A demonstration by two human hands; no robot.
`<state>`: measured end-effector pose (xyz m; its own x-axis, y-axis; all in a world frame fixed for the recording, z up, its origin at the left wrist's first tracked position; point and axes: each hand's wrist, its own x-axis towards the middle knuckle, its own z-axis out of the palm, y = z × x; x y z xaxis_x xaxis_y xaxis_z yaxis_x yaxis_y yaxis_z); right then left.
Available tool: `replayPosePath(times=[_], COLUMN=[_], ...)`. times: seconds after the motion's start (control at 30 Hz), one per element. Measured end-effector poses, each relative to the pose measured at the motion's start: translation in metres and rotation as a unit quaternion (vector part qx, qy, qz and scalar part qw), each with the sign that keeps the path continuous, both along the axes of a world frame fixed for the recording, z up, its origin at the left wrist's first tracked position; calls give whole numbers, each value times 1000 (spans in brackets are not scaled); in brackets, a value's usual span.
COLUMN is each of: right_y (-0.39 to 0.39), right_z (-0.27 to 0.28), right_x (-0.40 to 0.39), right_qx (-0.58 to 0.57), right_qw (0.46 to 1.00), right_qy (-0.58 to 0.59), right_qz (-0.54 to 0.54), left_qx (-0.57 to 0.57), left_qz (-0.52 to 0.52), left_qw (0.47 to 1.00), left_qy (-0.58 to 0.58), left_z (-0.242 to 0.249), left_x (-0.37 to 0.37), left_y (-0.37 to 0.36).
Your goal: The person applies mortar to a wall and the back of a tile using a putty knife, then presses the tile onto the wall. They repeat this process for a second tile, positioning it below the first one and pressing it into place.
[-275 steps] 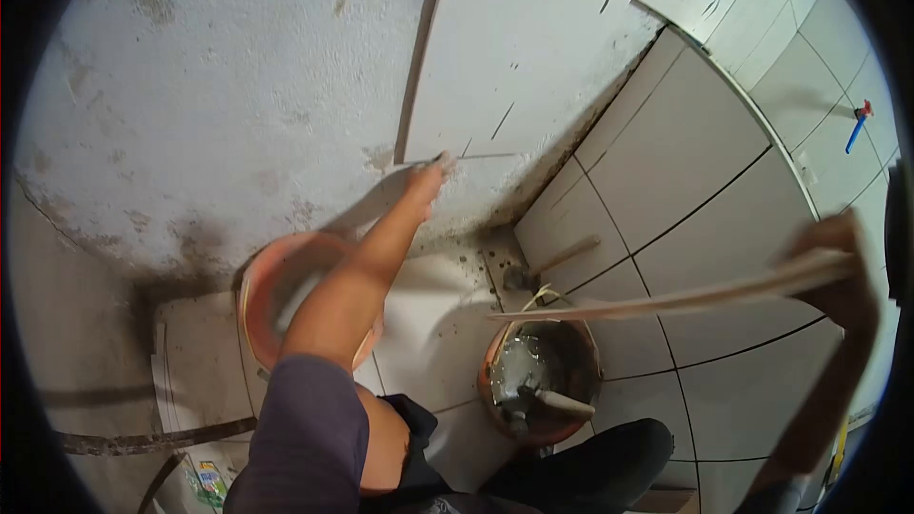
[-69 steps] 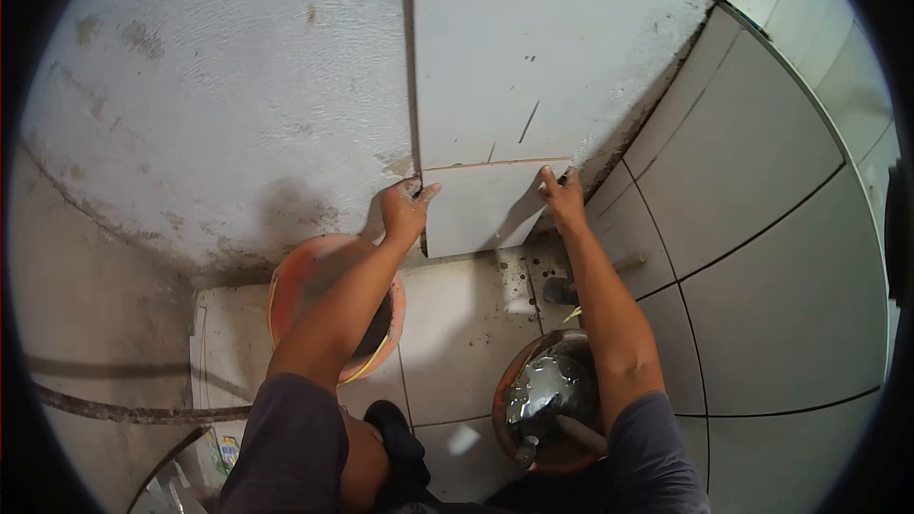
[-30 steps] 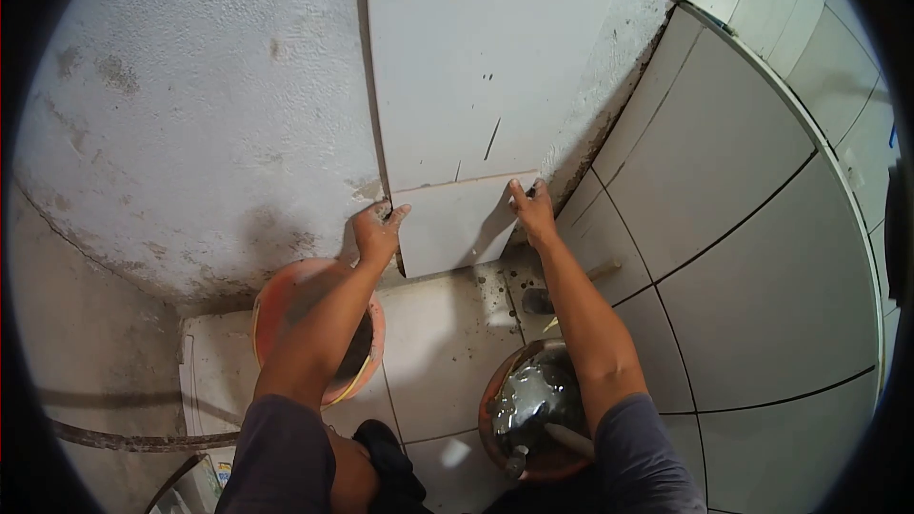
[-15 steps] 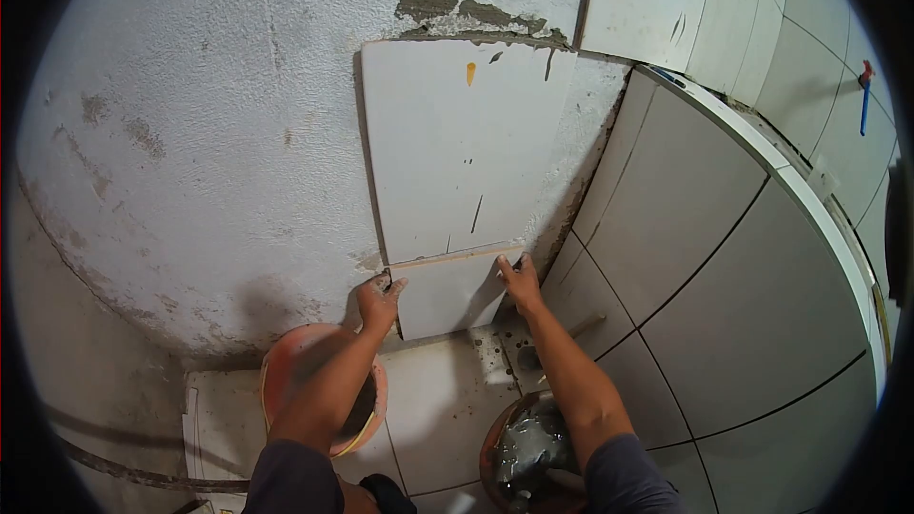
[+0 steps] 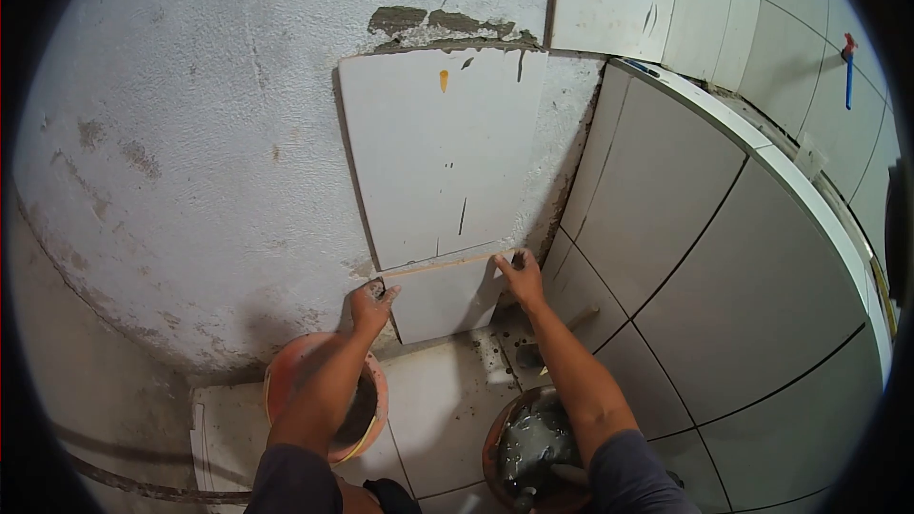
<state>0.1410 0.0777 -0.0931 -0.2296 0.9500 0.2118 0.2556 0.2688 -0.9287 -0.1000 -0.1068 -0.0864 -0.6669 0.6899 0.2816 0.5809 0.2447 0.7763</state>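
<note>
Seemingly partway along, a large white tile (image 5: pixel 438 152) is up on the rough wall (image 5: pixel 209 190), while the left hand (image 5: pixel 369 306) and right hand (image 5: pixel 523 284) pinch the upper corners of a shorter tile (image 5: pixel 443 300) — just below it, a narrow gap between them.

The only view looks forward and down from the person's head, fairly near the floor (image 5: pixel 428 400), facing the rough wall (image 5: pixel 228 143) toward twelve o'clock.

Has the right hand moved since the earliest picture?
Yes, the right hand moved left, from far right of the large wall tile to just below it.
</note>
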Motion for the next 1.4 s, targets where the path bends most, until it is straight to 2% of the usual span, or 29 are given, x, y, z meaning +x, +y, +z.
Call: replayPosePath(times=[0.13,0.27,0.33,0.37,0.43,0.47,0.53,0.6,0.77,0.83,1.03,1.13,1.33,1.4], right_y=[0,3,6,7,4,3,2,5,6,8,14,12,2,1], right_z=[12,26,20,17,21,23,30,38,49,51,42,48,54,49], right_x=[-7,-13,-9,-6,-9,-8,-6,-11,-23,-23,-25,-23,-30,-36], right_qx=[14,10,8,-3,-14,-54,-93,-117,-155,-176,-198,-215,-245,-229], right_qw=[997,994,994,994,993,986,976,986,975,971,970,974,958,953], right_qy=[67,107,112,111,111,152,192,120,155,160,138,77,151,196], right_qz=[-26,-14,-1,16,40,46,53,0,-32,-33,-22,7,12,-32], left_qx=[-3,-8,26,27,-88,-87,-27,-10,42,87,61,80,99,107], left_qz=[-37,-31,-141,-136,-128,-125,-120,-105,-93,-106,-58,-36,-24,-19], left_qw=[999,999,989,990,987,988,992,994,995,990,994,994,990,989], left_qy=[1,38,-32,-32,34,35,-9,2,-8,23,73,69,92,96], left_z=[19,16,18,18,27,27,26,22,25,26,19,18,10,12], left_x=[9,4,0,-1,2,5,11,10,17,18,15,17,18,23], left_y=[-6,-9,-12,-14,-19,-20,-19,-14,-8,-6,2,5,11,12])
